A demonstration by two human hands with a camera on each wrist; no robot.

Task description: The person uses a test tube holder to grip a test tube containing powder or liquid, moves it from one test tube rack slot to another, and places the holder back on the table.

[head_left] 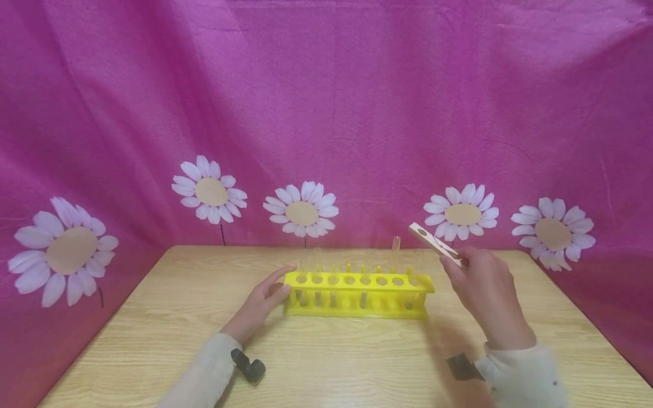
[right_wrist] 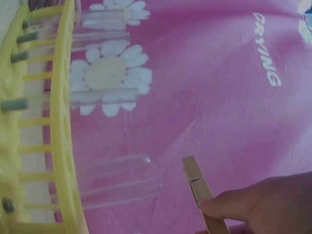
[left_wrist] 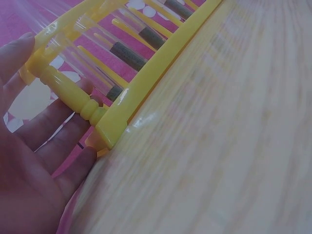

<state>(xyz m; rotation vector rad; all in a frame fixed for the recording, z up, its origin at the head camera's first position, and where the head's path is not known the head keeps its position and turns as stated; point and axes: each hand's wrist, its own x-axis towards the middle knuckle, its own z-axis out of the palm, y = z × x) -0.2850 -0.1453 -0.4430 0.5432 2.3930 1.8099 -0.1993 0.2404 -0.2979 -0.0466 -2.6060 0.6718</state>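
Observation:
A yellow test tube rack stands on the table, with several clear test tubes upright in its holes. Dark grey material lies at the bottom of these tubes, plainest in the left wrist view. One tube sits upside down towards the back right, rounded end up. My left hand holds the rack's left end, thumb near the top bar and fingers around the end post. Above and right of the rack, my right hand pinches a wooden test tube holder, its tip pointing up and left.
The rack rests near the back of a light wooden table. Behind and beside it hangs a pink cloth printed with white daisies. Thin yellow pegs rise along the rack's rear. Black mounts are strapped at both sleeves.

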